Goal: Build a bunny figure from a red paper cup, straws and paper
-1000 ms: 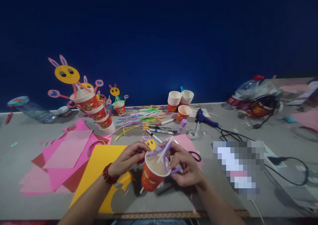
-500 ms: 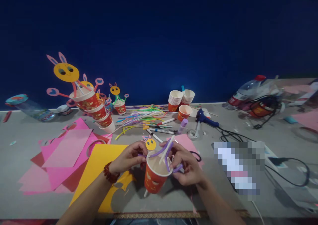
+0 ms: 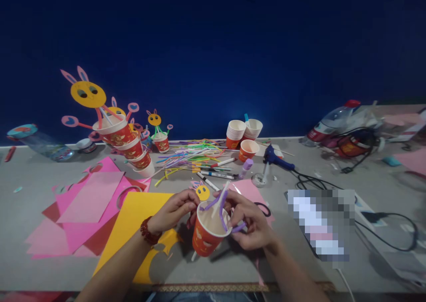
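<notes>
A red paper cup [image 3: 206, 240] with a white rim is held slightly tilted above the table. Bent purple drinking straws [image 3: 222, 211] cross its mouth and poke out through the sides. A white straw [image 3: 217, 202] stands inside, with a white end showing under the base. My left hand [image 3: 178, 211] is closed at the cup's left rim, pinching the purple straw's outer end, which its fingers largely hide. On the right side my right hand [image 3: 251, 220] pinches the other purple end outside the cup. A yellow paper rabbit face [image 3: 201, 192] lies just behind the cup.
Yellow card [image 3: 123, 231] and pink sheets [image 3: 89, 200] lie left. Stacked cups with a rabbit figure [image 3: 88, 93] stand behind them. Several straws [image 3: 193, 153], markers [image 3: 218, 175], stacked cups [image 3: 235, 133] and a blue glue gun [image 3: 278, 159] with its cable lie farther back. A bottle [image 3: 329, 122] leans right.
My left fingers have closed in on the cup's left rim, covering the purple end that showed outside it. The cup has shifted slightly; my right hand keeps its pinch.
</notes>
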`<state>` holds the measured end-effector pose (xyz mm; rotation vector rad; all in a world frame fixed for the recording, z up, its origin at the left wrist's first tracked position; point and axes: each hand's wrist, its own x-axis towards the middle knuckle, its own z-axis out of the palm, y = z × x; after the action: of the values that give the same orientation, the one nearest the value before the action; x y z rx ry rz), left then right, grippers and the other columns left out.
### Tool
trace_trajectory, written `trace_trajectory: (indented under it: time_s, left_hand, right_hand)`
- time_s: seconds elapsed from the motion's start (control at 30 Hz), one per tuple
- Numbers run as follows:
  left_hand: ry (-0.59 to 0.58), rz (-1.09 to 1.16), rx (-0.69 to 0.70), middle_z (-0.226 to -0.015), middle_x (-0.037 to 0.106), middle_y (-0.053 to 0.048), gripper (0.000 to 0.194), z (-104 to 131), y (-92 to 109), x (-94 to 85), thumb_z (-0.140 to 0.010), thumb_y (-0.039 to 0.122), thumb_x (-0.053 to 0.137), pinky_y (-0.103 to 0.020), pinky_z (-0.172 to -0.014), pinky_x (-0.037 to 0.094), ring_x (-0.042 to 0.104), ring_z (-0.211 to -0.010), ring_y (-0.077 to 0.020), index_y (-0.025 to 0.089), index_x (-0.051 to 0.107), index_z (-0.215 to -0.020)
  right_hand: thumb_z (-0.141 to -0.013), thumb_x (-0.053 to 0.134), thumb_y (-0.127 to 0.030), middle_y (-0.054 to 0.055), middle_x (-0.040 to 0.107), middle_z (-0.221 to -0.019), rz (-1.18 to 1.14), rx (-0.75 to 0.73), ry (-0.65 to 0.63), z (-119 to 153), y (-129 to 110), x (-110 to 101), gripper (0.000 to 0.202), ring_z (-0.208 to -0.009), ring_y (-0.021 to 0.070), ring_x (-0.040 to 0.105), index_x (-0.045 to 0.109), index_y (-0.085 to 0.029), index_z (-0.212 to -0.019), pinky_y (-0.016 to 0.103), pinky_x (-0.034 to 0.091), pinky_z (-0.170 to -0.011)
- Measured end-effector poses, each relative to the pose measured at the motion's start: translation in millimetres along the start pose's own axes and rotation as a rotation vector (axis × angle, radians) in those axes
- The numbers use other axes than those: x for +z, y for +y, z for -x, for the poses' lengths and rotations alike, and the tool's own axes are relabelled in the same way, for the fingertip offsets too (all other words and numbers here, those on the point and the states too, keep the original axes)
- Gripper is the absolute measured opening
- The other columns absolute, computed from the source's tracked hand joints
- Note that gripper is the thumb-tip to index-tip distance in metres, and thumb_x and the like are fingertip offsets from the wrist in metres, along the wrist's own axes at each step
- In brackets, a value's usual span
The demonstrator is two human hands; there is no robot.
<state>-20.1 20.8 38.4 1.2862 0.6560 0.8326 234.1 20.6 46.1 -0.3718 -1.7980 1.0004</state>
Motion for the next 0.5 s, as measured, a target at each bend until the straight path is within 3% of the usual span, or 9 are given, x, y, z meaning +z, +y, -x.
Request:
trace_trajectory:
  time_s: [0.1,0.33,0.5]
  left_hand:
    - [0.017,-0.058,0.006,-0.074,0.06,-0.001,0.025,0.7,1.8,-3.8,-0.091,0.039,0.064,-0.022,-0.058,0.049,0.059,-0.06,-0.0102,0.015,0.06,-0.094]
    - [0.045,-0.173,0.028,-0.08,0.063,-0.004,0.024,2.5,5.3,-8.8,-0.091,0.036,0.064,-0.025,-0.064,0.051,0.061,-0.067,-0.0126,0.014,0.066,-0.096]
    - [0.064,-0.221,0.072,-0.074,0.063,-0.003,0.023,2.5,6.4,-6.3,-0.094,0.035,0.06,-0.024,-0.062,0.051,0.06,-0.064,-0.0119,0.013,0.067,-0.098]
  right_hand:
    - [-0.067,0.067,-0.009,0.012,0.059,-0.136,-0.007,0.019,0.016,1.7,1.3,-0.6,0.018,-0.084,0.0196,0.068,0.06,-0.022,-0.077,0.032,0.051,-0.072]
    - [-0.069,0.07,-0.015,0.011,0.063,-0.133,0.026,0.014,0.041,4.9,4.5,-2.8,0.013,-0.081,0.0189,0.067,0.061,-0.022,-0.075,0.032,0.05,-0.072]
    - [-0.068,0.069,-0.01,0.013,0.061,-0.135,-0.014,0.035,0.013,4.4,4.3,-2.9,0.018,-0.101,0.0249,0.068,0.06,-0.022,-0.077,0.034,0.05,-0.078]
